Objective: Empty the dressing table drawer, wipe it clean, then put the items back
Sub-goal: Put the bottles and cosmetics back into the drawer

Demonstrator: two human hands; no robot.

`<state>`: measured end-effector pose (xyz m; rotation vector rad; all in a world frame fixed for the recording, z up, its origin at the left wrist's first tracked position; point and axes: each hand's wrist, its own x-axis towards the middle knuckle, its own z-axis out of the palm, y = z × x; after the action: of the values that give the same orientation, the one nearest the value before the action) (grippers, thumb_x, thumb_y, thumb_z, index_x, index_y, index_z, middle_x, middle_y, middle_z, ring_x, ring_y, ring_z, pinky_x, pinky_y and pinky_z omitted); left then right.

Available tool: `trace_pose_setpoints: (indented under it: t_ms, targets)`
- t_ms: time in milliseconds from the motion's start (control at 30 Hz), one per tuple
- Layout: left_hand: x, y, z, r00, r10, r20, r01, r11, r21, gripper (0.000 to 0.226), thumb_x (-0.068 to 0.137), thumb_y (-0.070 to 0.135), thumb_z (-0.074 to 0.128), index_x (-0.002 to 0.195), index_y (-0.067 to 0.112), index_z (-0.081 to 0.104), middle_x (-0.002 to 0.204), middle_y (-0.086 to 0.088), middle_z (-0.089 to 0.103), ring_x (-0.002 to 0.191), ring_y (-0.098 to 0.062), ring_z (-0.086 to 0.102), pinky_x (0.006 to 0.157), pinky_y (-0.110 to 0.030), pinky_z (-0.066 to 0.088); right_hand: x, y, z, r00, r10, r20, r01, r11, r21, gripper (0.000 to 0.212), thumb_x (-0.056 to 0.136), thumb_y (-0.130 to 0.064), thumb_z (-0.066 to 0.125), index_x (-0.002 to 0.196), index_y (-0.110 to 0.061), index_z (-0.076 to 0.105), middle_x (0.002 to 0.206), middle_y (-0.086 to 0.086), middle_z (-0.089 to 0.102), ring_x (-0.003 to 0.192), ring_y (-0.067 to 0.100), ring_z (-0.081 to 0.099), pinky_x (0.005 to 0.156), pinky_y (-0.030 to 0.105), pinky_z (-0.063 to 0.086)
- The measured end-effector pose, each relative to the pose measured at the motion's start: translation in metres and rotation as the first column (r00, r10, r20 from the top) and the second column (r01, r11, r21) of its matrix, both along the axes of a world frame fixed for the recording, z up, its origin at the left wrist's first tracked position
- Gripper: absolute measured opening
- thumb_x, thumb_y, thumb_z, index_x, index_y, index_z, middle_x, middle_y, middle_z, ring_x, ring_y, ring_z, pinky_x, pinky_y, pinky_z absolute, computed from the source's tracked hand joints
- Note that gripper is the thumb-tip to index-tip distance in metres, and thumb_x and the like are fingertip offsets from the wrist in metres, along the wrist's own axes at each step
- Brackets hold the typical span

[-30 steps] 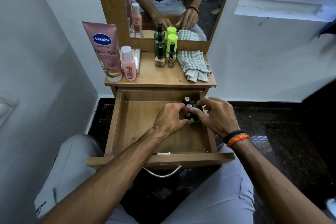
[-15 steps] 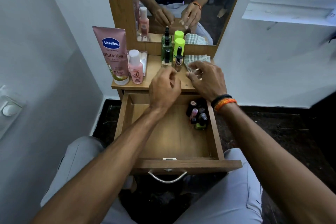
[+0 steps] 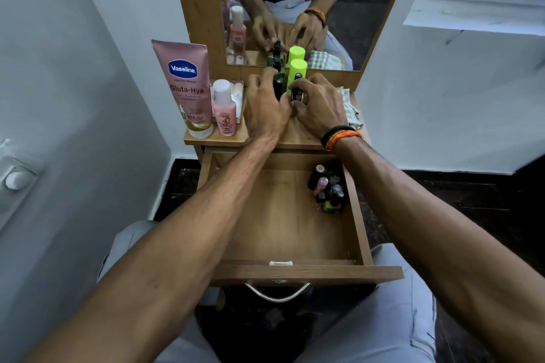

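The wooden drawer [image 3: 306, 272] stands pulled out, with several small nail polish bottles [image 3: 327, 188] clustered in its back right corner. Both hands are up on the dressing table top [image 3: 212, 138], in front of the mirror. My left hand [image 3: 267, 109] curls its fingers and thumb round a black-capped nail polish bottle [image 3: 278, 87]. Beside it, my right hand [image 3: 320, 106] pinches a second small nail polish bottle [image 3: 296, 94]. The hands hide the bases of both bottles.
On the table top stand a pink Vaseline tube [image 3: 188, 88], a small pink bottle [image 3: 225, 109], a dark green pump bottle [image 3: 277, 62] and a lime-capped bottle [image 3: 296, 68]. A checked cloth [image 3: 349, 109] lies at the right edge. White walls close in on both sides.
Both hands left the bottles in the drawer's back right corner, rose to the table top and closed on the two nail polish bottles there.
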<state>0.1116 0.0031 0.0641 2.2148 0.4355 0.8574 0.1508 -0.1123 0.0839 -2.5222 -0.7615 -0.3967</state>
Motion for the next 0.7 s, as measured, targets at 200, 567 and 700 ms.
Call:
trace_pose_setpoints:
  t_ms: [200,567,700]
  targets:
    - [0.001,0.006,0.007,1.0,-0.017,-0.001,0.017,0.999,0.042,0.022,0.087,0.016,0.068,0.109,0.014,0.065,0.102,-0.007,0.066,0.095,-0.026,0.062,0.075,-0.04,0.053,-0.003,-0.001,0.005,1.0,-0.008,-0.009,0.008,1.0,0.024,0.026,0.086,-0.019,0.065,0.112,-0.017,0.066,0.097,0.009,0.069,0.085,0.026,0.063,0.076,0.041,0.052]
    - [-0.049,-0.006,0.007,0.988,-0.129,0.087,0.114,0.981,0.159,0.026,0.086,0.025,0.075,0.108,0.013,0.07,0.102,-0.001,0.074,0.091,-0.018,0.067,0.077,-0.034,0.057,-0.038,-0.051,0.025,0.999,-0.005,-0.054,0.011,0.992,0.123,0.025,0.076,-0.027,0.074,0.1,-0.021,0.069,0.087,-0.002,0.071,0.081,0.018,0.067,0.076,0.043,0.058]
    - [-0.076,-0.015,0.008,0.976,-0.21,0.051,0.201,0.968,0.149,0.026,0.084,0.03,0.077,0.105,0.016,0.071,0.097,0.003,0.074,0.082,-0.013,0.069,0.07,-0.036,0.06,-0.067,-0.08,0.026,0.993,0.037,-0.109,-0.024,0.993,0.117,0.028,0.075,-0.03,0.081,0.099,-0.021,0.07,0.081,-0.011,0.065,0.076,0.011,0.066,0.072,0.038,0.06]
